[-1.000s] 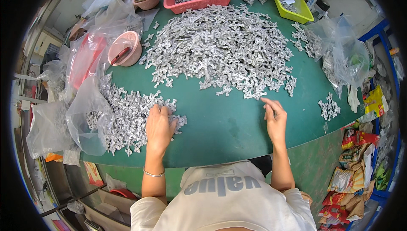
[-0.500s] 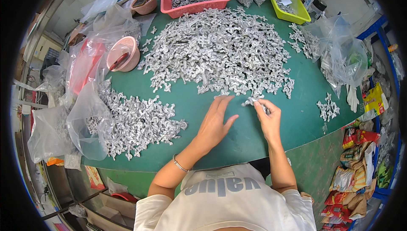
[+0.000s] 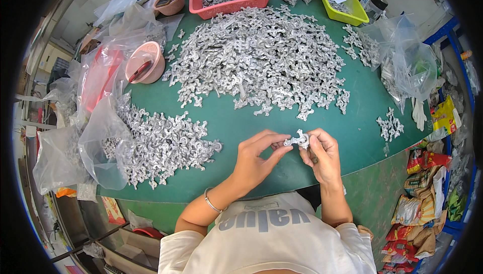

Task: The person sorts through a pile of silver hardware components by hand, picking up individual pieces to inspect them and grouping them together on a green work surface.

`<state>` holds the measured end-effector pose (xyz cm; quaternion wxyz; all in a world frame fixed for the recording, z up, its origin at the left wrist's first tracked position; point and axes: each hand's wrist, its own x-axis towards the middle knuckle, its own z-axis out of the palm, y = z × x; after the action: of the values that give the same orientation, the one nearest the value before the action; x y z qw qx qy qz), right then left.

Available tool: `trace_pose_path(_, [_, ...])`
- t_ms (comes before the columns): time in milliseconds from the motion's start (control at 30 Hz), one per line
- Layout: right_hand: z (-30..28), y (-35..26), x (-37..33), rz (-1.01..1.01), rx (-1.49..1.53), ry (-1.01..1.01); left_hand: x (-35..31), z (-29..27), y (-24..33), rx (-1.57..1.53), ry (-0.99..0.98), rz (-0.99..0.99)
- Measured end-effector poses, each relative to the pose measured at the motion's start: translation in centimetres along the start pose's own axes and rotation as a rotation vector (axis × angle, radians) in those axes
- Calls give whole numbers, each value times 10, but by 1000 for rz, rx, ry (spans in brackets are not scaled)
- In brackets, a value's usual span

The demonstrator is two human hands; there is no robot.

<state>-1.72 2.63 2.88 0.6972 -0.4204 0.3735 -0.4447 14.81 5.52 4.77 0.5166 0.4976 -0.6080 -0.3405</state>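
Observation:
Just above the near edge of the green table [image 3: 241, 128], I hold a small silvery cast metal part [image 3: 300, 139] with rounded lobes between my two hands. My left hand [image 3: 256, 154] pinches its left end between thumb and fingers. On the other side, the fingers of my right hand [image 3: 323, 156] are closed around the part and cover some of it. Whether it is one piece or two put together, I cannot tell. Beyond my hands spreads a large heap of similar metal parts [image 3: 256, 58]. A smaller heap of metal parts [image 3: 163, 146] lies to the left of my left forearm.
A red basket [image 3: 229, 6] and a yellow-green basket [image 3: 347, 18] stand behind the big heap. A pink tub [image 3: 157, 68] with a red-handled tool sits at left, near clear plastic bags [image 3: 103, 141]. At right are a small cluster of parts [image 3: 390, 125] and a white glove [image 3: 418, 115].
Both hands have drawn nearer to me and together. My left hand, earlier spread with nothing in it, now grips the metal part that my right hand was holding.

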Motion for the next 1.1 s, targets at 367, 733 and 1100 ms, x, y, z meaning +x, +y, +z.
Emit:
trace_pose_path(367, [9,-8,-9,-2,82,-79,-10,-7,15,-70,7,13])
trace_pose_path(733, [-26,-5,-3,146,332,112,-7,8,6,12,-104,-93])
trace_pose_path(1100, [-213,-17,-4,-84,358,678,-2,30,-30,285,-228,-64])
